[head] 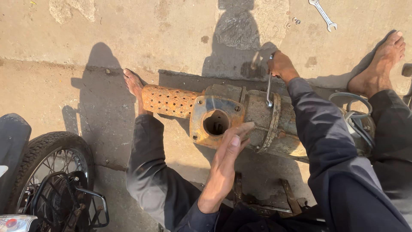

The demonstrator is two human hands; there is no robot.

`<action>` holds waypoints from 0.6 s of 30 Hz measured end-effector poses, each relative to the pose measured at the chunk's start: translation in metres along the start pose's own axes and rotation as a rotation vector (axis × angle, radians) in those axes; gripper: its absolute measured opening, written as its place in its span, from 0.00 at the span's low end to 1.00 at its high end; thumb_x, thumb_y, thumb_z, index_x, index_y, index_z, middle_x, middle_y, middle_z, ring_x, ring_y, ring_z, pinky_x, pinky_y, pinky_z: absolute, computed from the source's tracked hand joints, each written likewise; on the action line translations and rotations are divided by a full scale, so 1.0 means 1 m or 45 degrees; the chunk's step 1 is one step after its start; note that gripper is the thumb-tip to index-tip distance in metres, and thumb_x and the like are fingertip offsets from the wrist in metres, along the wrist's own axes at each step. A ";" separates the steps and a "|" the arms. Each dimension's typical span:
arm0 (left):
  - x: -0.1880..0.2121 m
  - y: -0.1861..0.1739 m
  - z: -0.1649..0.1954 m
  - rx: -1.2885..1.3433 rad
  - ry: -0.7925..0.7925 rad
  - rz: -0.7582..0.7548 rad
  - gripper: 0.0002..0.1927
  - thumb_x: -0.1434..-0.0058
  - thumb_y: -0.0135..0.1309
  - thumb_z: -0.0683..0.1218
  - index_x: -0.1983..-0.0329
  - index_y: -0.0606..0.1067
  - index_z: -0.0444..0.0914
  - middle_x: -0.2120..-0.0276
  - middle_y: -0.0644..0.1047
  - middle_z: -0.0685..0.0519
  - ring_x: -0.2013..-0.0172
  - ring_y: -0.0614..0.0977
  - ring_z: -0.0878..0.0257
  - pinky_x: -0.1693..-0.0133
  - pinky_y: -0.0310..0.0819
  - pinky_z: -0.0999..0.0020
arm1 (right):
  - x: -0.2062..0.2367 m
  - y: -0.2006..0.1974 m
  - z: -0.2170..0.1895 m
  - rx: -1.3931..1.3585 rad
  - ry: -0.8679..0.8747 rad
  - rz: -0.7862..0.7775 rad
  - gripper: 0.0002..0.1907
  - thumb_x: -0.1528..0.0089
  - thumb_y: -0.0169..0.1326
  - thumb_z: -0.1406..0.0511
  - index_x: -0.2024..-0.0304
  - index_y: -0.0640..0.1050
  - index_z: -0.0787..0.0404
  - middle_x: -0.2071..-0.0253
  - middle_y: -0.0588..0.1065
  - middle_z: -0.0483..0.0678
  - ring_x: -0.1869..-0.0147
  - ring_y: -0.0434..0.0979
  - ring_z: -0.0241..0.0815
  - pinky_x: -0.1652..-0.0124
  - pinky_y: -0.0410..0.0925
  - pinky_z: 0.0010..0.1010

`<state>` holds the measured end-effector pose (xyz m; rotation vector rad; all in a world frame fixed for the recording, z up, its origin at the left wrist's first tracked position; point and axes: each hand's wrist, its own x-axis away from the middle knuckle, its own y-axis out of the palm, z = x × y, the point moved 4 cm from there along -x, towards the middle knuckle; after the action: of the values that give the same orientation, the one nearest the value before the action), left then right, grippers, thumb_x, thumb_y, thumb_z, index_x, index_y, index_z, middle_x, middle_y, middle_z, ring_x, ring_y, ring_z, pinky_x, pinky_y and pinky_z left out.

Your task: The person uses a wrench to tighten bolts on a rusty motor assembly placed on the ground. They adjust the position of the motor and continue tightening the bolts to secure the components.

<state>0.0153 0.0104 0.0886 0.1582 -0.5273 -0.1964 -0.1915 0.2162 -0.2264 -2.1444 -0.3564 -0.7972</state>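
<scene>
A rusty pump body (262, 118) lies on its side on the concrete between my bare feet. It has an orange flange with a round hole (216, 122) and a perforated rusty strainer tube (168, 101) pointing left. My left hand (230, 148) rests flat against the flange's right edge, fingers together. My right hand (281, 65) grips the top of a metal wrench (269, 92) that stands upright on a bolt at the body's raised ring.
A loose wrench (323, 15) and small nuts (296, 20) lie on the ground at the top right. A motorcycle wheel (51, 172) stands at the lower left. Blue-grey cable (356, 109) coils at the pump's right end. Rusty metal bars (289, 195) lie under it.
</scene>
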 end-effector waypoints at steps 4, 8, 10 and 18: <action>0.000 -0.016 -0.021 0.096 -0.138 -0.014 0.35 0.25 0.29 0.63 0.32 0.66 0.31 0.33 0.69 0.38 0.28 0.66 0.47 0.31 0.58 0.50 | -0.012 0.055 0.017 0.343 -0.074 -0.134 0.15 0.35 0.53 0.62 0.60 0.81 0.71 0.62 0.78 0.63 0.58 0.79 0.59 0.58 0.70 0.46; 0.007 -0.013 -0.034 0.155 -0.190 -0.025 0.36 0.27 0.31 0.63 0.32 0.65 0.32 0.32 0.67 0.39 0.29 0.67 0.48 0.30 0.62 0.50 | -0.008 0.065 0.025 0.099 0.220 -0.266 0.17 0.31 0.50 0.61 0.58 0.79 0.72 0.60 0.82 0.63 0.59 0.84 0.59 0.61 0.75 0.49; 0.013 -0.012 -0.031 0.156 -0.142 -0.041 0.36 0.27 0.31 0.64 0.33 0.67 0.31 0.34 0.69 0.39 0.31 0.70 0.46 0.31 0.64 0.49 | -0.005 0.054 0.013 0.209 0.107 -0.037 0.17 0.34 0.52 0.62 0.51 0.76 0.72 0.62 0.81 0.62 0.61 0.83 0.57 0.61 0.75 0.46; 0.067 -0.009 -0.013 0.081 -0.036 -0.023 0.37 0.27 0.31 0.65 0.36 0.69 0.29 0.39 0.73 0.37 0.35 0.75 0.46 0.35 0.69 0.50 | 0.034 0.021 -0.033 0.179 -0.003 0.309 0.20 0.34 0.51 0.65 0.42 0.73 0.70 0.59 0.80 0.66 0.55 0.82 0.62 0.56 0.75 0.48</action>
<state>0.0774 -0.0120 0.1080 0.2221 -0.5605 -0.1998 -0.1694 0.1771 -0.2014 -2.0099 -0.1442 -0.6123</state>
